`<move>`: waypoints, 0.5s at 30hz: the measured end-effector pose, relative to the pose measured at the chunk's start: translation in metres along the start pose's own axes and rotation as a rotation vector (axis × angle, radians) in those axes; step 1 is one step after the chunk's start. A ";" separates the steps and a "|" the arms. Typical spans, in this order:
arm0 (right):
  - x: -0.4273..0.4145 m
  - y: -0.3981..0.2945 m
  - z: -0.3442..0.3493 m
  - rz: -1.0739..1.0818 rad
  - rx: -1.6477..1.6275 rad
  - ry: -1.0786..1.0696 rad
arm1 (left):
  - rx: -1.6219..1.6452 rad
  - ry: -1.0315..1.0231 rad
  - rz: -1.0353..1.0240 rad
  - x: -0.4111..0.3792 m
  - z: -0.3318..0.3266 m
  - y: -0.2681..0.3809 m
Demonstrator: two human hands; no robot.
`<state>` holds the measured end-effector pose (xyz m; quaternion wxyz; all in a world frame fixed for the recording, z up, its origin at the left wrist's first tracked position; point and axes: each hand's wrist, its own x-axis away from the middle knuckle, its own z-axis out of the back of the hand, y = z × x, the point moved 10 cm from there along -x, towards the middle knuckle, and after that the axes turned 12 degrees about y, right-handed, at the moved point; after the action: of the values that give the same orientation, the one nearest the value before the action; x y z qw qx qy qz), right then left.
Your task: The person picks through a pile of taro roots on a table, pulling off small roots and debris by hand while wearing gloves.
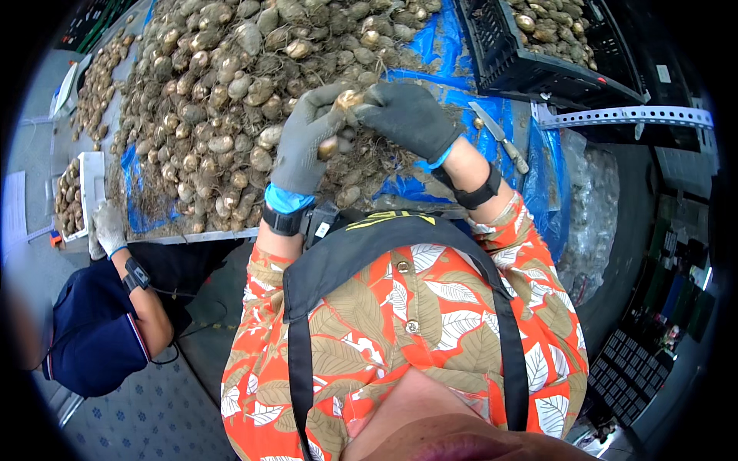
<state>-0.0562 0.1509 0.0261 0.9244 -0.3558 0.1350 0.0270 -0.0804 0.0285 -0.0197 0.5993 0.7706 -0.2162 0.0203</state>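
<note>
Both my hands wear grey work gloves over blue ones. A small brown root tuber (349,99) is pinched between them, above the near part of a large heap of tubers (219,92) with stringy roots. My left hand (308,135) grips its left side and has another tuber (328,148) against the palm. My right hand (406,118) has its fingertips on the tuber's right side. The fingers partly hide it. To the right of my right hand, a knife (499,135) with a pale handle lies on the blue plastic sheet (450,80).
A black plastic crate (501,75) of tubers stands at the upper right, near a perforated metal bar (628,117). Clear plastic bags (591,207) are right of the table. At left, a co-worker's gloved hand (109,227) is beside a white tray (91,184) of tubers.
</note>
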 end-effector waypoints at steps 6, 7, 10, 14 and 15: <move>0.014 -0.025 -0.017 0.163 0.082 -0.075 | -0.167 -0.131 0.054 0.002 0.001 -0.009; 0.015 -0.026 -0.025 0.148 0.135 -0.160 | -0.164 -0.164 0.050 0.004 -0.001 -0.013; 0.022 -0.003 -0.037 0.125 0.155 -0.377 | -0.038 -0.071 0.101 0.001 0.006 -0.025; 0.007 0.083 -0.023 -0.125 0.214 -0.352 | 0.175 -0.055 0.117 -0.001 0.018 -0.019; -0.005 0.096 -0.013 -0.185 0.207 -0.259 | 0.226 -0.038 0.103 -0.002 0.021 -0.014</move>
<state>-0.0783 0.2136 -0.0442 0.9642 -0.2633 -0.0163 -0.0266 -0.0821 0.0123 -0.0386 0.5026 0.8212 -0.2634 0.0607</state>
